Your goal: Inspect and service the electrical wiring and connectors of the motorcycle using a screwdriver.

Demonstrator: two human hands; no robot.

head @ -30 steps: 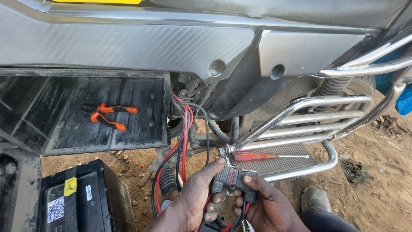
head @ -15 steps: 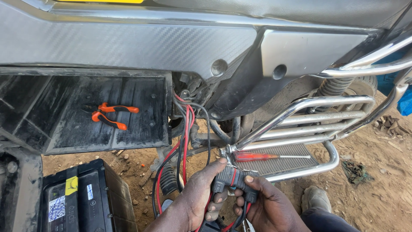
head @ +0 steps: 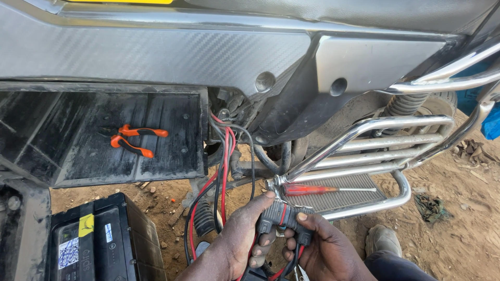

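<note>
Fingers of left hand [head: 245, 237] and right hand [head: 325, 250] clenched around black plastic connector [head: 284, 219], red-black wires [head: 221, 171].

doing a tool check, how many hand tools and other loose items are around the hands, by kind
pliers with orange handles: 1
screwdriver with red handle: 1
black battery: 1
black connector block, held by left hand and right hand: 1
total: 4

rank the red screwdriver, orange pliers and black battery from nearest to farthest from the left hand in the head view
1. Red screwdriver, lying on the chrome footrest just up-right of the left hand.
2. Black battery, on the ground to its left.
3. Orange pliers, up-left on the black tray.
</note>
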